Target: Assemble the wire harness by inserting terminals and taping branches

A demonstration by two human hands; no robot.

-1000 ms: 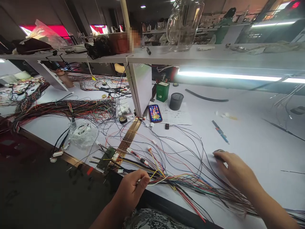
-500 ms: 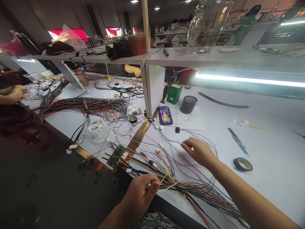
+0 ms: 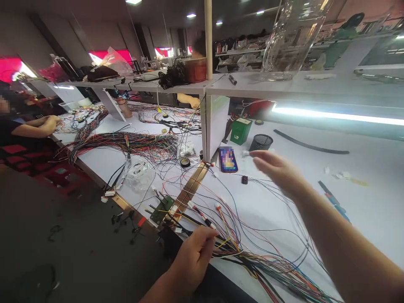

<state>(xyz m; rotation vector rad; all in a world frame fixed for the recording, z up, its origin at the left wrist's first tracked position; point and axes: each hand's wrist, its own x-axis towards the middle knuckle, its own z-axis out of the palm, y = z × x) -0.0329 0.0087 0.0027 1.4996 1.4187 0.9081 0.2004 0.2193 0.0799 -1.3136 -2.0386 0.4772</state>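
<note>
My left hand (image 3: 196,254) is closed in a pinch at the near edge of the table, at the end of a bundle of coloured wires (image 3: 268,269). Yellow and pale wires run up to its fingers; their ends are hidden. My right hand (image 3: 277,170) reaches over the table in front of a black mesh cup (image 3: 261,142). Its thumb and fingers are together, with a small blurred whitish connector (image 3: 245,154) at the tips. Between the hands lie loose wires with white and red connectors (image 3: 218,207), and a black connector (image 3: 244,180) lies farther back.
A green circuit board (image 3: 162,209) sits by a wooden strip (image 3: 192,185) at the left. Behind are a phone (image 3: 228,159), a green box (image 3: 240,131) and a shelf (image 3: 293,86). A blue-handled tool (image 3: 336,204) lies right. A co-worker's hands (image 3: 52,124) handle wires far left.
My right hand has moved up and away from me, toward the mesh cup, with a whitish piece now at its fingertips. My left hand stays by the bundle. The camera view has shifted left.
</note>
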